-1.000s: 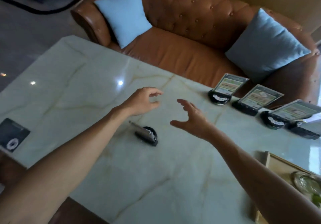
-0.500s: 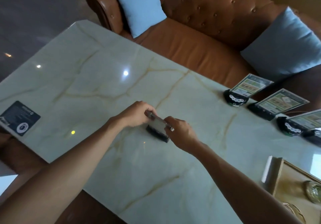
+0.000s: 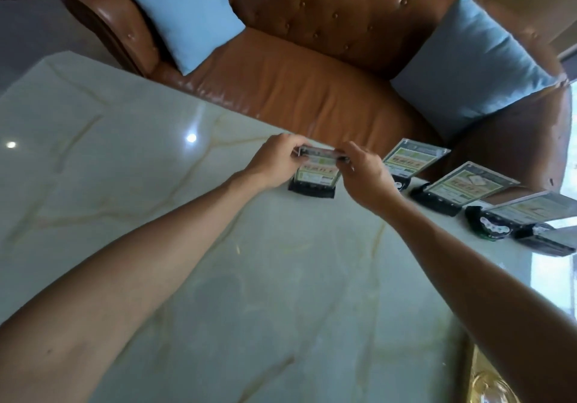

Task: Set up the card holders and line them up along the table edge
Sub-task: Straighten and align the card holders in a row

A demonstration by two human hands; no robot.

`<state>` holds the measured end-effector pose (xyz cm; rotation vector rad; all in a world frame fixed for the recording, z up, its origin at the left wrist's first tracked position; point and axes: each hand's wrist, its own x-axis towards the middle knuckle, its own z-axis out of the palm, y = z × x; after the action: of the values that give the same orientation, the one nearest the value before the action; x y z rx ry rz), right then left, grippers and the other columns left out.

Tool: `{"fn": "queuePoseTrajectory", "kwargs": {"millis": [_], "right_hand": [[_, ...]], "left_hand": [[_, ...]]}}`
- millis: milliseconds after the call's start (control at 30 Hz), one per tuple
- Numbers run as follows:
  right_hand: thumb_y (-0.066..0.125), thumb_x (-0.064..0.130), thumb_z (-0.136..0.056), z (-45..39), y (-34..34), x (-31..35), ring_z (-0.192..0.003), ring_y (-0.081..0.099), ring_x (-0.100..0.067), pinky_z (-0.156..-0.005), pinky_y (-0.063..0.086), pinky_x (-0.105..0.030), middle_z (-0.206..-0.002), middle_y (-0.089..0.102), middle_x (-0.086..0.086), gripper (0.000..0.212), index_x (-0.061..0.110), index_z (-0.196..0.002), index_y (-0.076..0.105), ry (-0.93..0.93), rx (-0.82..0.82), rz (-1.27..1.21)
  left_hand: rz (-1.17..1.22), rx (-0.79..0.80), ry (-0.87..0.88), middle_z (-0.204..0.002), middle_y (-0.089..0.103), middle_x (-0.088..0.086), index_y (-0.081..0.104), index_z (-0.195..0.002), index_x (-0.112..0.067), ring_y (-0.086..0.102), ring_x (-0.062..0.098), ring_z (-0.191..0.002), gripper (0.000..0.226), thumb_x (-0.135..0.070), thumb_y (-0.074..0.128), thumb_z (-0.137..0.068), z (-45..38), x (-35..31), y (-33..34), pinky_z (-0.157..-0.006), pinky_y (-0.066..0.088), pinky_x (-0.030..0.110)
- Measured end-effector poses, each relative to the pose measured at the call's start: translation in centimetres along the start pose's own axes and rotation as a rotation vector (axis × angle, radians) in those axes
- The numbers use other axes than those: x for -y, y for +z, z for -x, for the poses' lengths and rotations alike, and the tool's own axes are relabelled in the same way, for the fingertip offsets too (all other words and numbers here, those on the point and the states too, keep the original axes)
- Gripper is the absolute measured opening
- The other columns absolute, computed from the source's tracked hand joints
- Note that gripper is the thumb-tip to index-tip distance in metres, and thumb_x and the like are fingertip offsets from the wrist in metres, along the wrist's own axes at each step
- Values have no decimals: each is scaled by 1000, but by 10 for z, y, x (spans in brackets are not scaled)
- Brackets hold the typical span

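Two bare forearms run up from the bottom edge over the pale marble table point(image 3: 237, 277), veined w/ tan lines, glossy, two ceiling-light reflections on it. Bottom right corner: a gold-toned object point(image 3: 490, 387), cut off by the frame, can't make out what it is. Further up, left hand point(image 3: 274, 162) and right hand point(image 3: 362, 174) meet on one card holder point(image 3: 315, 177) near the far table edge. Both hands clamped on it: left fingers point(image 3: 295, 152) pinch the top left corner of the clear panel, right fingers point(image 3: 346, 155) pinch the top right corner, thumbs curled in tight. Panel leans back, green-and-white card inside, text too blurred to read. Its black base sits on the table; whether it's fully down or just touching, can't tell. Right hand hides part of the next holder's base. To the right, second holder point(image 3: 412, 159), third holder point(image 3: 465, 184), fourth holder point(image 3: 530, 209) stand in a row along the edge, each tilted back on a dark base. One more dark base point(image 3: 543, 240) at far right, partly cut off, hard to read. Beyond the edge: brown tufted leather sofa point(image 3: 312, 90) w/ a blue cushion point(image 3: 184, 12) left and another cushion point(image 3: 468, 62) right.
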<state>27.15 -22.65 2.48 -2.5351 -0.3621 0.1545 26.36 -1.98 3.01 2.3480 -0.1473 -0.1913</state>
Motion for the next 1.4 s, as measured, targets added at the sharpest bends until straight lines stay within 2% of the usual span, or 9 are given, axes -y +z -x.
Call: {"fn": "queuePoseTrajectory", "kwargs": {"millis": [167, 400, 500, 600, 700, 933, 1067, 1267, 1400], "right_hand": [[49, 17, -96, -35, -14, -32, -85, 62, -34, -65, 52, -40, -104, 68, -10, 16, 20, -108, 59, 31, -60, 42], [46, 14, -97, -52, -7, -54, -83, 60, -29, -63, 44, -33, -108, 68, -10, 21, 17, -112, 60, 60, -86, 4], [47, 15, -95, -54, -10, -51, -87, 63, -35, -67, 51, -38, -106, 69, -12, 22, 16, -112, 60, 64, -87, -2], [52, 14, -94, -49, -19, -45, -89, 65, -36, -72, 55, -41, -108, 68, -14, 24, 14, -117, 58, 77, -58, 32], [50, 12, -93, -35, -37, -39, -83, 63, -37, -64, 52, -40, -103, 65, -13, 19, 10, -111, 54, 34, -91, 95], [47, 16, -92, 20, -122, -57, -80, 61, -34, -64, 53, -42, -99, 63, -6, 16, 14, -104, 56, 25, -259, 156], [50, 22, -92, 52, -173, -99, -89, 64, -33, -72, 54, -41, -106, 67, -6, 19, 16, -105, 63, 103, -361, 165], [55, 18, -90, 103, -236, -178, -109, 62, -34, -88, 51, -44, -120, 66, -11, 32, 12, -120, 64, 228, -377, 222], [59, 7, -90, 137, -263, -232, -105, 61, -38, -84, 41, -34, -116, 65, -21, 32, 4, -121, 66, 277, -361, 246]], "left_hand": [[-18, 2, 19, -94, 73, -3, 74, -104, -15, 66, 13, -86, 15, -11, 67, -92, -58, -13, 17, -69, 47, 23], [-23, 3, 14, -89, 68, -6, 74, -101, -15, 66, 15, -86, 13, -9, 69, -90, -91, -9, 34, -71, 49, 26], [-21, 5, 1, -89, 67, -8, 73, -100, -17, 67, 16, -88, 12, -12, 71, -89, -96, -10, 32, -71, 50, 27], [-46, 14, -26, -100, 69, -4, 70, -109, -18, 67, 16, -90, 22, -15, 73, -88, -96, -16, 30, -75, 52, 28], [-55, 26, -21, -109, 64, -3, 67, -118, -18, 66, 19, -98, 33, -16, 75, -86, -93, -30, 27, -82, 54, 31], [-135, -50, 109, -106, 54, -6, 67, -115, -30, 58, 16, -101, 29, -34, 69, -87, -93, -119, 39, -84, 45, 30], [-103, -74, 211, -107, 62, 0, 70, -112, -23, 61, 19, -105, 27, -27, 70, -86, -93, -179, 62, -89, 47, 29], [-111, 23, 313, -108, 69, 6, 73, -109, -19, 64, 22, -106, 27, -26, 74, -83, -96, -256, 119, -88, 42, 21], [-110, 103, 352, -110, 69, 6, 72, -113, -18, 64, 21, -104, 30, -26, 75, -83, -95, -298, 167, -92, 48, 27]]}}
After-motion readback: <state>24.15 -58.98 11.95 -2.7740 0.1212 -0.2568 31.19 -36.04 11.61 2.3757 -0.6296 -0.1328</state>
